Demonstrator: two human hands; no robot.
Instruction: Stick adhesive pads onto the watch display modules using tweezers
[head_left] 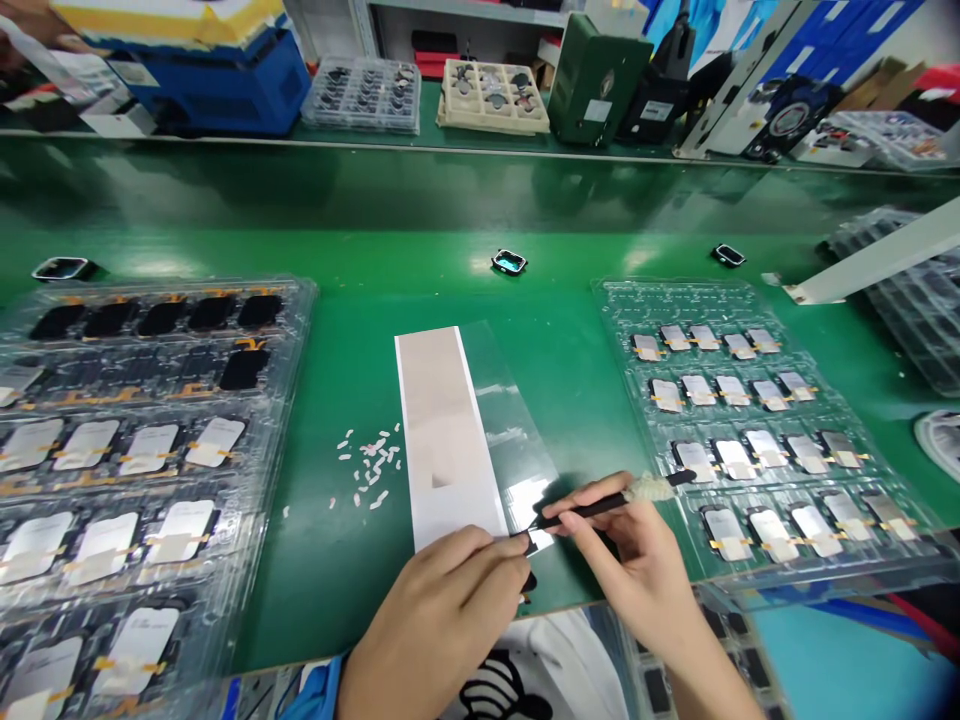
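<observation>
My right hand (630, 550) is closed on a thin black tool (592, 507), its tip pointing down-left toward my left fingertips. At the lower end of a white-and-beige strip sheet (446, 430), my left hand (450, 610) has its fingers pressed together around a small dark part (531, 543), mostly hidden. A clear film (517, 430) lies under and beside the sheet. Small white scraps (379, 460) are scattered to the left of it. Near my left fingers, another dark piece (529, 582) shows at the table edge.
Clear trays of small screen parts stand at left (292, 400) and right (637, 400) on the green table (345, 350). Three watch-like frames lie at the back, one in the middle (510, 262). Behind is a shelf with boxes and a white post (885, 250) at right.
</observation>
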